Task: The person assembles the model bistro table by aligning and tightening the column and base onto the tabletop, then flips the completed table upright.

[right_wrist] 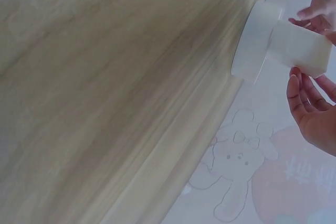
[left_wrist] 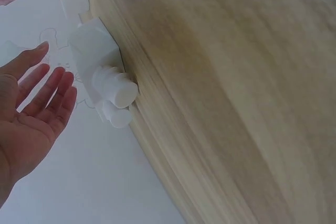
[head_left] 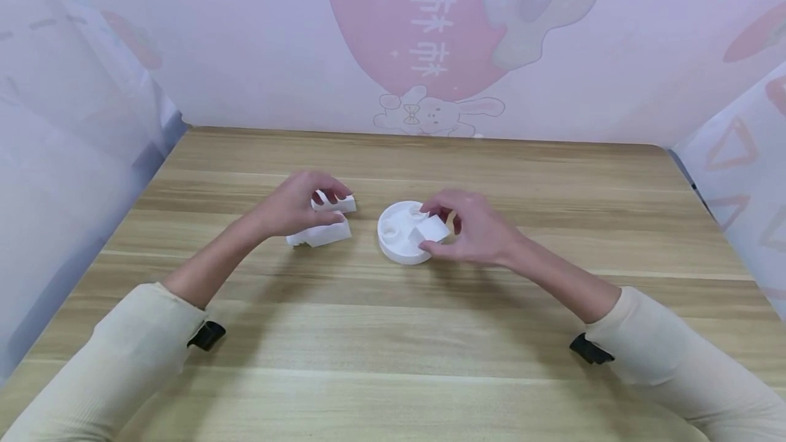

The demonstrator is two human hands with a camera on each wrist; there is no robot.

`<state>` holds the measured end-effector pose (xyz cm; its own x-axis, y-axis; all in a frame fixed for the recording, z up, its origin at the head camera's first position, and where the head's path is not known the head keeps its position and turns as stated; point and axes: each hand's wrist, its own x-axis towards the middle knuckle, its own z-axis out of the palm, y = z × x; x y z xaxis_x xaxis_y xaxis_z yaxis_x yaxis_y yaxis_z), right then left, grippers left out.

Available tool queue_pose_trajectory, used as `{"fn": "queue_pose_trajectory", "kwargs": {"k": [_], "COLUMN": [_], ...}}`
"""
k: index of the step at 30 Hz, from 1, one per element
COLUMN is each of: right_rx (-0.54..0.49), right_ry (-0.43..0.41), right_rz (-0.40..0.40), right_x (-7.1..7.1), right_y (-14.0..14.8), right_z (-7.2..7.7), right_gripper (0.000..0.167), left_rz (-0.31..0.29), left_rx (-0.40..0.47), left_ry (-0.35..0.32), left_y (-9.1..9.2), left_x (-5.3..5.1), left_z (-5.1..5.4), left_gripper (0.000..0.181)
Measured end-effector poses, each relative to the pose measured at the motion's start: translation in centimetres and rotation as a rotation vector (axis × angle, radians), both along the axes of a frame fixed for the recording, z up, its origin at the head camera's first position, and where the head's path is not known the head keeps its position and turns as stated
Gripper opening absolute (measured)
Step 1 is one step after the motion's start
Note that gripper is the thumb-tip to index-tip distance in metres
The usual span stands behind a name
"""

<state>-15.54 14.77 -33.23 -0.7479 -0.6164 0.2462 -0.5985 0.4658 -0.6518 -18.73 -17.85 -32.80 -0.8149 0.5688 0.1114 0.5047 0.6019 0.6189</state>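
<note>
A round white base (head_left: 402, 251) lies on the table, with two round threaded holes showing on its top. On its right side stands a square white block (head_left: 433, 228), pinched by the thumb and fingers of my right hand (head_left: 471, 227). The right wrist view shows that block (right_wrist: 298, 48) meeting the face of the base (right_wrist: 254, 40). To the left, two more white blocks lie on their sides, a nearer one (head_left: 330, 232) and a farther one (head_left: 346, 204). Threaded round ends (left_wrist: 123, 92) show in the left wrist view. Over these blocks hovers my left hand (head_left: 310, 203), fingers relaxed, holding nothing.
The wood-grain table (head_left: 393, 340) spreads around the pieces. A pale printed panel (head_left: 245, 39) stands along its back edge, and white sheets (head_left: 67, 142) hang at the sides. Black clips (head_left: 207, 335) sit at both sleeves.
</note>
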Motion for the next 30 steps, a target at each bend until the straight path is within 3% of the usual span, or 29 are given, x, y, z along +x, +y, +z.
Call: {"fn": "queue_pose_trajectory", "kwargs": {"k": [14,21,30], "right_rx": [-0.047,-0.067,-0.04], "right_ry": [-0.052,-0.071,-0.072], "right_rz": [0.07,0.116,0.11], "right_x": [-1.0,-1.8,-2.4], "right_y": [1.6,2.3,2.5], "right_z": [0.2,0.1,0.0], "right_gripper": [0.037,0.039,0.039], "left_rz": [0.042,0.041,0.022], "left_rx": [-0.154,-0.205,-0.269], "left_ry": [0.003,0.021,0.062], "left_y": [0.0,0.2,0.6], "left_x": [0.7,0.8,1.2], "left_z": [-0.6,-0.8,-0.6], "left_gripper": [0.041,0.045,0.043]}}
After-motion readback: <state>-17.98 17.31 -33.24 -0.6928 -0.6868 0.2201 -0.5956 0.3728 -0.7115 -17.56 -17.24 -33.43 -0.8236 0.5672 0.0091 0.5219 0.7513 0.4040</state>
